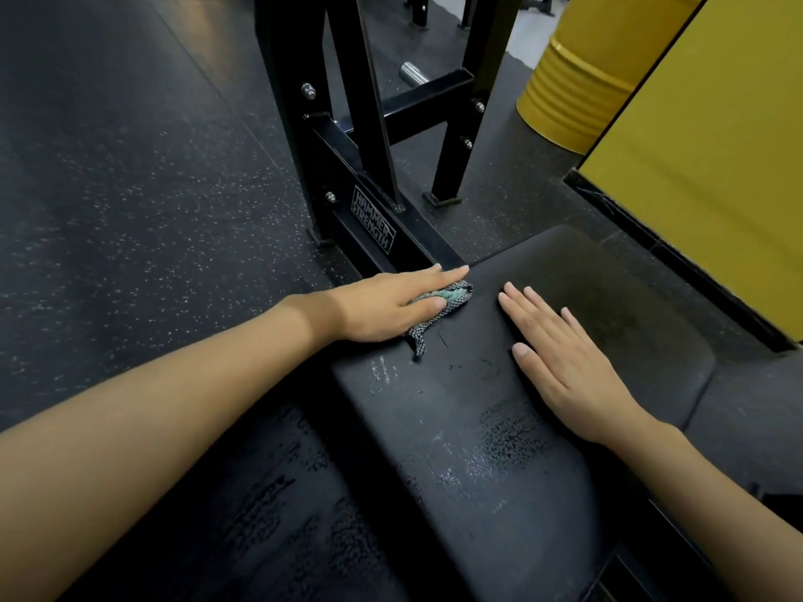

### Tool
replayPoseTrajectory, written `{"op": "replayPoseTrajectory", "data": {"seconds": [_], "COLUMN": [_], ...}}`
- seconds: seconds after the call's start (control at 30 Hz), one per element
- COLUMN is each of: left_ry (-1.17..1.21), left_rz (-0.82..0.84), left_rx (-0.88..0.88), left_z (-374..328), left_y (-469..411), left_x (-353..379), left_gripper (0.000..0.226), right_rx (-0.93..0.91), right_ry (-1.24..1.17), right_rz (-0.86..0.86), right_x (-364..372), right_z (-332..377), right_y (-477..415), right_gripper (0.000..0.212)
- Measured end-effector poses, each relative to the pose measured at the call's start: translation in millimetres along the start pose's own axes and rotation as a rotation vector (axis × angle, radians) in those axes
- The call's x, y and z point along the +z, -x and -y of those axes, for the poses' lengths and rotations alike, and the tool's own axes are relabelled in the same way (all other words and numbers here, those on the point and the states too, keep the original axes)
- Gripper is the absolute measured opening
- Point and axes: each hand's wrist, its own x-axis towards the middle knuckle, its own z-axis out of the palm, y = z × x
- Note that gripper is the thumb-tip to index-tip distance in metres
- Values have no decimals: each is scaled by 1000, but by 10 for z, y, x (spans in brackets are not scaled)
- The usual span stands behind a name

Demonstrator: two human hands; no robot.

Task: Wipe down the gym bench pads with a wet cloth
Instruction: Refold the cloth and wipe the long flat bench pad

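- The rubber floor [130, 167] is taking most of the view, dark w/ pale specks. No writing is showing on it.
- The bench pad [478, 427] is running from the bottom of the view up toward the right. Wet streaks and small drops are shining on its near and middle part, so I am judging that approx. this half is already wiped. The far end, beyond the right hand, is showing no drops, only a darker patch. I cannot tell if that is damp, so it is probably still waiting.
- A lower dark surface [260, 514] left of the pad is showing streaks too. I cannot tell if it is a 2nd pad or sth else.
- The black frame [360, 102] is standing on the floor behind the pad.
- The yellow drum [573, 89] is standing at the top right, well apart from the pad. No label is readable on it.
- The right hand [569, 362] is resting flat on the pad, fingers straight, holding nothing. It seems to be only steadying.
- The left hand [382, 306] is lying flat w/ straight fingers, pressing the cloth onto the pad, not clenching it.
- The cloth [452, 299] is mostly hiding under the left hand, and a checked tail is sticking out toward the camera. It is sitting at the pad's left edge, just beside the frame.
- The label [373, 219] on the frame's low beam is reading "HAMMER STRENGTH", pale letters on black. No other text is readable.
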Motion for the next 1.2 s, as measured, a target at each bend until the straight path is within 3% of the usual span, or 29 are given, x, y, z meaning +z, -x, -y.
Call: {"op": "replayPoseTrajectory", "data": {"seconds": [0.5,0.9,1.2], "left_ry": [39,-112,-96], "left_rz": [46,-59,-54], "left_rx": [32,128,107], "left_z": [190,-18,37], "left_y": [956,319,480], "left_x": [-27,18,19], "left_gripper": [53,52,53], "right_rx": [31,20,52], "right_ry": [-82,-12,21], "right_rz": [11,13,7], "right_x": [-21,153,157], "right_z": [82,735,776], "right_y": [-2,154,148], "right_gripper": [52,66,63]}}
